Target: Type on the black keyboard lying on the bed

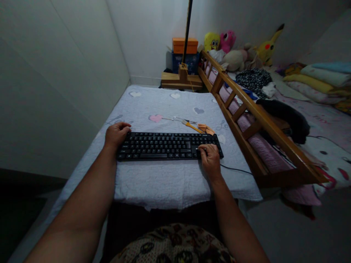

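Observation:
A black full-size keyboard (pixel 157 146) lies flat across the cloth-covered table, its cable running off to the right. My left hand (pixel 117 134) is curled around the keyboard's upper left corner, thumb and fingers closed on its edge. Over the keys left of the number pad, my right hand (pixel 210 157) has its fingertips pressed together; whatever they pinch is too small and dark to make out. Behind the keyboard are a brush (pixel 192 126) with a yellow handle, a folded orange cloth (pixel 206 128) and a thin wire tool (pixel 179 118).
A pale blue cloth (pixel 164 179) with heart shapes covers the table. Along the right side runs a wooden bed rail (pixel 244 100), with bedding and plush toys beyond it. At the far end, an orange box (pixel 185 45) stands behind a wooden stand (pixel 182 76) with a dark pole.

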{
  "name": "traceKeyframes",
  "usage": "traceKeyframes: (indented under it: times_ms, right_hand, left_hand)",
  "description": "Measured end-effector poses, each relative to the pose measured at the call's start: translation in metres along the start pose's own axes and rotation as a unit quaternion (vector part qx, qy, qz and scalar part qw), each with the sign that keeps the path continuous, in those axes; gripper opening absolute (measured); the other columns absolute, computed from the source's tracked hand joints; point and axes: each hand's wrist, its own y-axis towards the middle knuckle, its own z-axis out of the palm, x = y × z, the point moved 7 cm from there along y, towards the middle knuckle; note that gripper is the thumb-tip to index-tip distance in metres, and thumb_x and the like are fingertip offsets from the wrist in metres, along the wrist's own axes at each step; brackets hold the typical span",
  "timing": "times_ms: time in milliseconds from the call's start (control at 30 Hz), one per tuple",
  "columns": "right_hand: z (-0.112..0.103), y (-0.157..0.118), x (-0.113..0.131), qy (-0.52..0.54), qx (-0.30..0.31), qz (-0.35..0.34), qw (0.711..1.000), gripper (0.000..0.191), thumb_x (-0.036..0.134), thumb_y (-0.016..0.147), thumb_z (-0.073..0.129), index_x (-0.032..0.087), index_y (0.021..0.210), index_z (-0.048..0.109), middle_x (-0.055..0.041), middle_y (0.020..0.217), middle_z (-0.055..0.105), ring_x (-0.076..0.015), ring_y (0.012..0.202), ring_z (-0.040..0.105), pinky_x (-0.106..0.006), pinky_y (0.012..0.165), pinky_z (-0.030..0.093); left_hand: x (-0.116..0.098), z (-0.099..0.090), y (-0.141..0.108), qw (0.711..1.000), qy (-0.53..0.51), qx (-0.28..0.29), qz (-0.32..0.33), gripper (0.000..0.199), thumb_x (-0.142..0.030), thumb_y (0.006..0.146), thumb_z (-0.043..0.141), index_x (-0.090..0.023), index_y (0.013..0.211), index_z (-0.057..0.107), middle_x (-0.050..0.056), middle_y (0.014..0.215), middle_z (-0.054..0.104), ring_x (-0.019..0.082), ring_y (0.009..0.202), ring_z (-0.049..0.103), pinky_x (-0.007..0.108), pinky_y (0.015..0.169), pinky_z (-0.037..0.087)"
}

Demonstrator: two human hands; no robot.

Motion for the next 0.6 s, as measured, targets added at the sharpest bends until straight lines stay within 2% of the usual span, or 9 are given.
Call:
traceKeyframes:
  times_ms: [600]
  right_hand:
    - [-0.008, 0.001, -0.014, -0.035, -0.04, 0.024, 0.998, 0.019, 0.023, 0.099, 0.053, 0.025, 0.089, 0.069, -0.0054, 0.088, 0.073, -0.026, 0.094, 0.061, -0.042, 0.091, 0.045]
  left_hand:
    - [0.0, 0.001, -0.001, 1.0, -0.004, -0.004, -0.002, 0.027, -0.035, 0.066, 0.063, -0.023, 0.087, 0.075, 0.003, 0.082, 0.072, 0.025, 0.082, 0.066, 0.036, 0.079, 0.052]
